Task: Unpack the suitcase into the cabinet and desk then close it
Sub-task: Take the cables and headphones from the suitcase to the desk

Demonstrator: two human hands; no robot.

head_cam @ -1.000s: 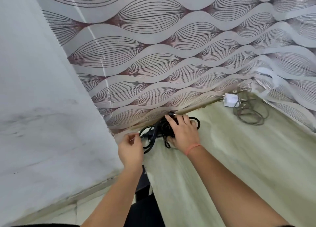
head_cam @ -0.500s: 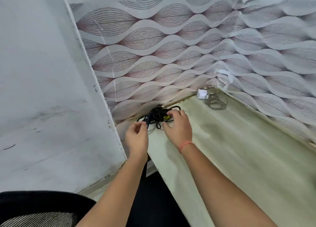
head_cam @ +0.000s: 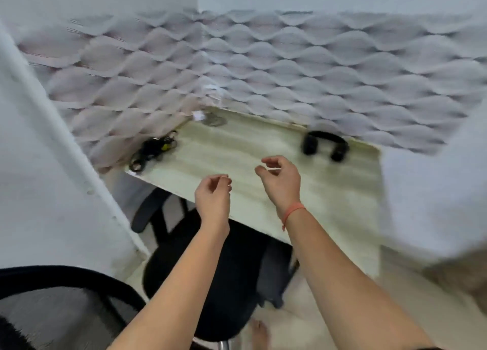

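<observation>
A bundle of black cable lies at the far left corner of the pale desk, against the patterned wall. Black headphones rest at the desk's far right. A white charger with a coiled grey cord sits in the back corner. My left hand and my right hand hover over the desk's near edge, fingers loosely curled, holding nothing. The suitcase and cabinet are out of view.
A black office chair is tucked under the desk below my arms. Another dark mesh chair back fills the lower left. A white wall panel rises on the left. A bare foot stands on the light floor.
Both hands let go of the black cable bundle and drew back toward me. The view pulled away and right, bringing the whole desk, headphones and chair into sight.
</observation>
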